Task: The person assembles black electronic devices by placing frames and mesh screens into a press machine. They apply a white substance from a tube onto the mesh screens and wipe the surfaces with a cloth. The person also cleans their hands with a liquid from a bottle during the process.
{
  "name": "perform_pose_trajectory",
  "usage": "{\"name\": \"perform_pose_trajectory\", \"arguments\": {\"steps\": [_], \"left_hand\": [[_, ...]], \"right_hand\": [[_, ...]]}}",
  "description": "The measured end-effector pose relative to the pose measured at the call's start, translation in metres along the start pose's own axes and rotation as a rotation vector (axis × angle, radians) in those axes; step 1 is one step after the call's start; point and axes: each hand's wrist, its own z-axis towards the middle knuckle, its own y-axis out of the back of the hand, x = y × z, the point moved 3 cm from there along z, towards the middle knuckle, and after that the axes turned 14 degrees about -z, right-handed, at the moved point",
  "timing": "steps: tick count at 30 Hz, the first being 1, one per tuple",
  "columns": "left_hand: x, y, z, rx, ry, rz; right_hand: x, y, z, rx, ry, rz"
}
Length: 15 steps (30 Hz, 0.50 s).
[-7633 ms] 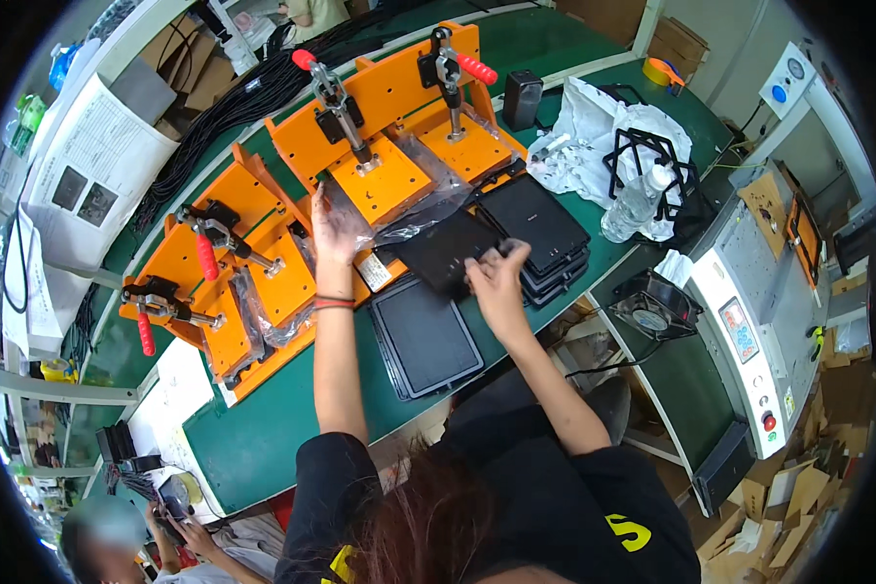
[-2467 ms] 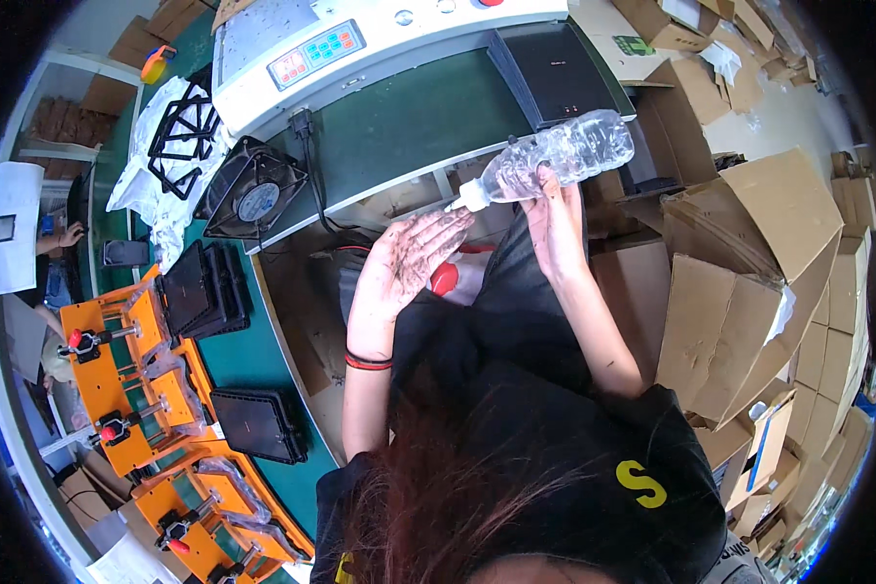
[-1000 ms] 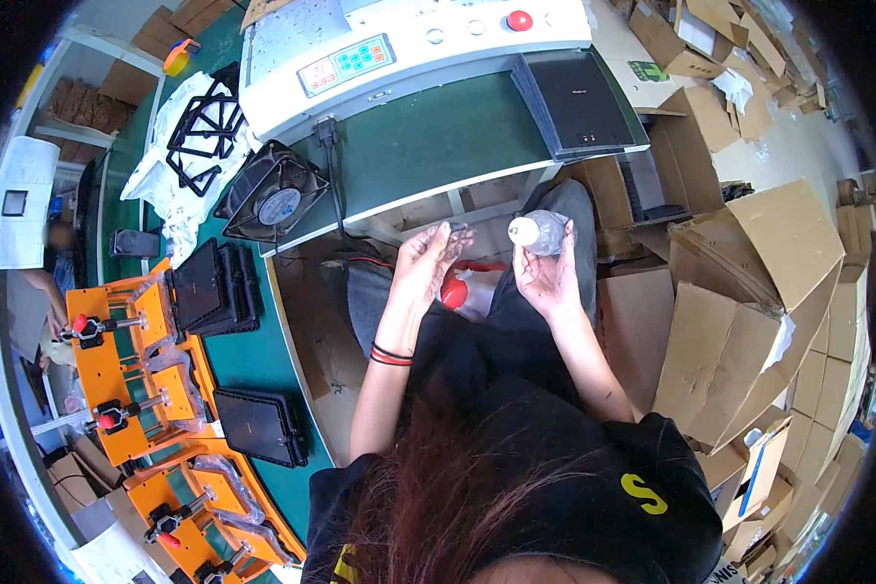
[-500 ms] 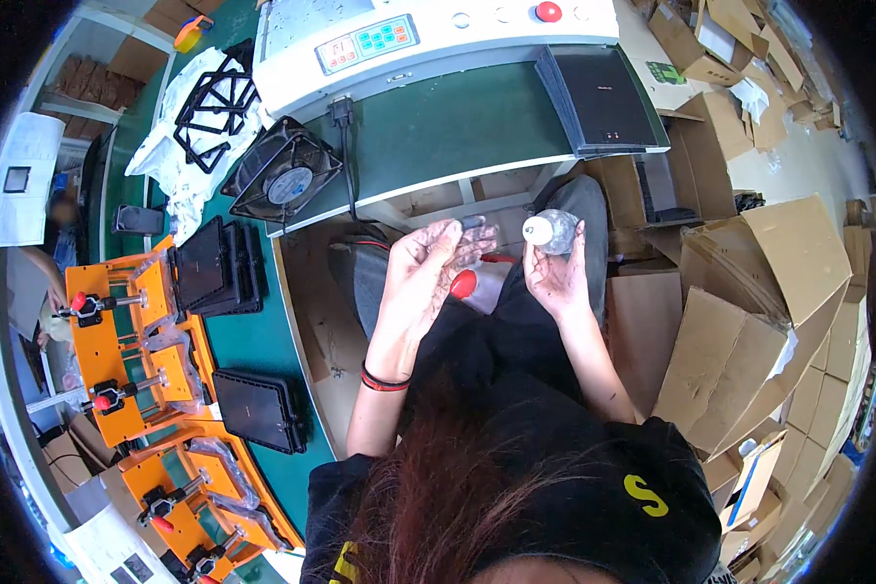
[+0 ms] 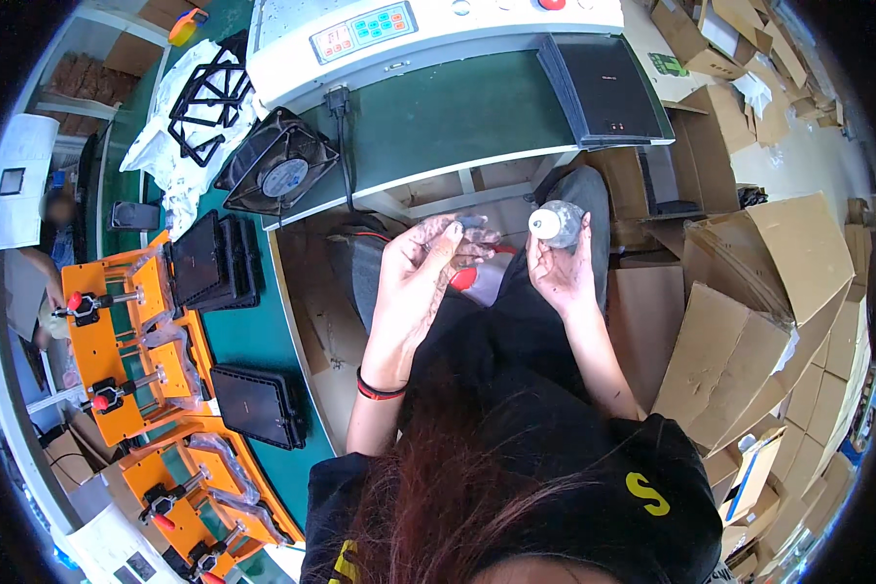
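My left hand (image 5: 414,277), its fingers smudged dark, pinches a small dark grey piece (image 5: 472,222) between thumb and fingers; its exact kind is too small to tell. In my right hand (image 5: 566,277) sits a small clear bottle (image 5: 571,216) with a white cap, gripped from below and tilted so the cap faces me. The hands are apart, held above my lap in front of the bench edge. Below the left fingers a red rounded thing (image 5: 464,279) shows, partly hidden by that hand.
Ahead stands a white machine (image 5: 438,39) with a keypad, above a green bench. Flat black panels (image 5: 608,92) are stacked at its right. At left are a fan (image 5: 280,175), black frames (image 5: 209,107), black cases (image 5: 258,404), orange clamp fixtures (image 5: 102,355) and another person. Cardboard boxes (image 5: 769,258) crowd the right.
The view has shifted slightly. My right hand and the bottle have moved a little to the right, and my left hand has dropped slightly, covering more of the red thing. Both grips stay.
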Motion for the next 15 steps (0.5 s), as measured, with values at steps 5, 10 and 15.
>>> {"name": "perform_pose_trajectory", "arguments": {"steps": [5,10,15], "left_hand": [[-0.0040,-0.0071,-0.0039,0.012,0.029,-0.069],[-0.0025,-0.0055,-0.0055,0.008,-0.010,-0.023],[-0.0030,-0.0040,-0.0066,0.043,-0.020,0.007]], "right_hand": [[-0.0006,-0.0067,-0.0033,0.029,-0.029,-0.021],[-0.0017,-0.0019,-0.0004,0.028,-0.012,-0.037],[-0.0020,0.0015,0.0001,0.022,-0.009,-0.052]]}}
